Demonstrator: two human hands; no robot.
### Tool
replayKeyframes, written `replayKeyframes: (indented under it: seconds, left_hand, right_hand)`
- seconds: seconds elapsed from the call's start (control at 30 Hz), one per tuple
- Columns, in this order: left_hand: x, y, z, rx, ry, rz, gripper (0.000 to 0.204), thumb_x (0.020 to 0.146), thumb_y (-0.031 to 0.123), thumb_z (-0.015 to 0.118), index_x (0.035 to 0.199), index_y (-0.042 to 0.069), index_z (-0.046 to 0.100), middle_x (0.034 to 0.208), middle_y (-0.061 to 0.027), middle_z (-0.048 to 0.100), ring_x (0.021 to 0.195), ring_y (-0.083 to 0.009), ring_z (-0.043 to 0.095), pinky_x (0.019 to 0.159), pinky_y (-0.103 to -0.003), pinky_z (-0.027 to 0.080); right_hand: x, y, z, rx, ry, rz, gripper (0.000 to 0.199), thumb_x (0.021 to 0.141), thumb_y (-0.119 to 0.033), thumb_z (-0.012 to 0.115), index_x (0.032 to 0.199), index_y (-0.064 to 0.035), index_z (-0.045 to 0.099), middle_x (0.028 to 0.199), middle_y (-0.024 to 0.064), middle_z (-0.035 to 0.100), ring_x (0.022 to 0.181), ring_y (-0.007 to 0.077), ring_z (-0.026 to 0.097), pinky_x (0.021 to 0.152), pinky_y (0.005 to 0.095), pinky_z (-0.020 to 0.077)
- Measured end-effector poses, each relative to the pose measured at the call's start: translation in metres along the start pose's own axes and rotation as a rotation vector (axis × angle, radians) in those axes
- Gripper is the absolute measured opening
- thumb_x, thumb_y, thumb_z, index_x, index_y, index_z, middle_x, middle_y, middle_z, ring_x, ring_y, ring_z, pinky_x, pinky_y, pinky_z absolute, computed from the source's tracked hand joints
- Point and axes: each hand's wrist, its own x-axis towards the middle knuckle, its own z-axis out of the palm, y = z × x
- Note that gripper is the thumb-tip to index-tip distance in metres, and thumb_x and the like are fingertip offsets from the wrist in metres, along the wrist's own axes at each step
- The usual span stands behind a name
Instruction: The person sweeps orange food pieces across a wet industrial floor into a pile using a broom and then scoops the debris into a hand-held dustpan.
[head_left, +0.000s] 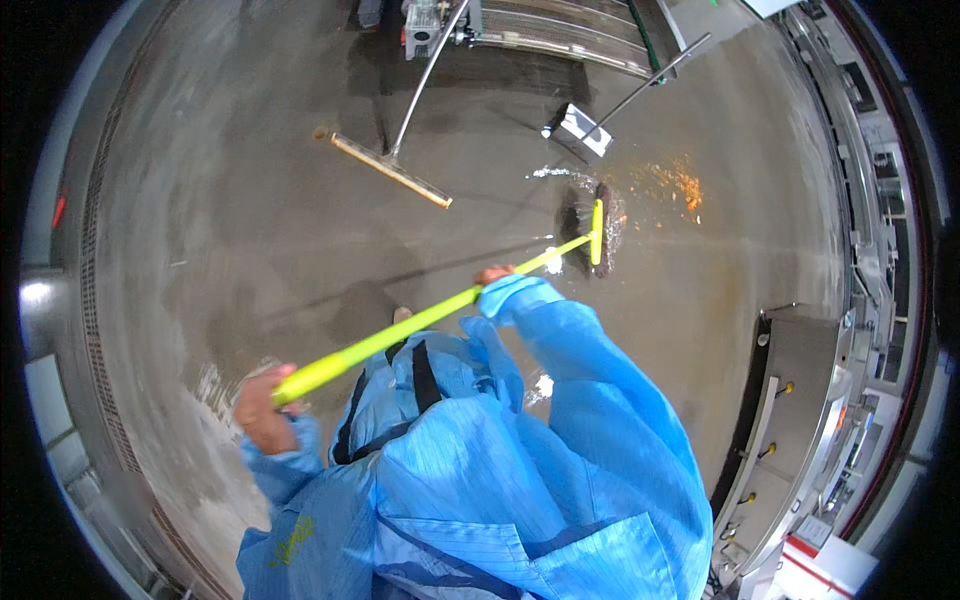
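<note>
A bright yellow-green push broom stretches across in front of me, its dark bristles on the wet floor to the right of centre. My left hand is closed round the top end of its handle. Farther down the shaft, my right hand grips it, partly hidden by the blue sleeve. Small orange scraps lie scattered on the floor just beyond the broom head to the right. Past the broom stands a metal dustpan with a long handle.
A wide floor squeegee rests on the floor ahead, its metal pole rising toward a machine with a slatted conveyor. A steel cabinet stands at the right. Along the left runs a floor drain grate. Water glistens near the broom.
</note>
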Motion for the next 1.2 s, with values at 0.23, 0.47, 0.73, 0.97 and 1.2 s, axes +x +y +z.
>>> replayKeyframes:
  seconds: [0.23,0.47,0.73,0.97,1.2]
  left_hand:
    - [0.082,0.015,-0.133,-0.248,0.465,0.084,0.022,0.079,0.019,0.039,0.066,0.003,0.048,0.065,-0.0093,0.049,0.062,-0.0182,0.048,0.059,-0.028,0.040]
    - [0.114,0.058,-0.068,-0.337,0.572,0.154,0.020,0.080,0.016,0.039,0.066,0.003,0.043,0.062,-0.0091,0.046,0.060,-0.0193,0.045,0.061,-0.031,0.039]
    - [0.143,0.079,0.146,0.066,0.357,0.267,0.021,0.076,0.018,0.039,0.064,0.003,0.046,0.064,-0.0098,0.050,0.056,-0.0168,0.046,0.050,-0.027,0.038]
    - [0.107,0.108,0.329,-0.125,-0.117,-0.181,0.019,0.079,0.015,0.040,0.072,0.001,0.051,0.076,-0.0109,0.057,0.043,-0.0113,0.043,0.038,-0.022,0.035]
    - [0.118,0.104,0.269,0.039,0.119,-0.153,0.015,0.070,0.013,0.047,0.076,0.002,0.055,0.072,-0.0099,0.054,0.063,-0.0183,0.052,0.052,-0.027,0.041]
  right_hand:
    - [0.045,-0.149,-0.153,0.642,0.202,-0.305,0.011,0.070,-0.021,0.049,0.075,-0.0127,0.054,0.068,0.0129,0.054,0.068,0.0313,0.053,0.065,0.0426,0.0396]
    - [0.107,-0.117,-0.175,0.596,0.146,-0.356,0.021,0.073,-0.025,0.046,0.088,-0.0114,0.052,0.082,0.0157,0.054,0.082,0.0335,0.051,0.073,0.0409,0.0405]
    - [0.088,0.093,-0.233,0.514,-0.140,-0.105,0.027,0.074,-0.023,0.045,0.097,-0.0129,0.055,0.098,0.0145,0.055,0.096,0.0308,0.050,0.082,0.0383,0.0399]
    - [0.050,0.275,-0.224,0.342,-0.418,0.192,0.030,0.072,-0.022,0.049,0.101,-0.0152,0.053,0.095,0.0118,0.057,0.090,0.0294,0.054,0.077,0.0378,0.0421]
    - [0.053,0.254,-0.142,0.516,0.071,-0.050,0.014,0.070,-0.027,0.045,0.068,-0.0153,0.053,0.069,0.0089,0.056,0.066,0.0263,0.055,0.063,0.0359,0.0424]
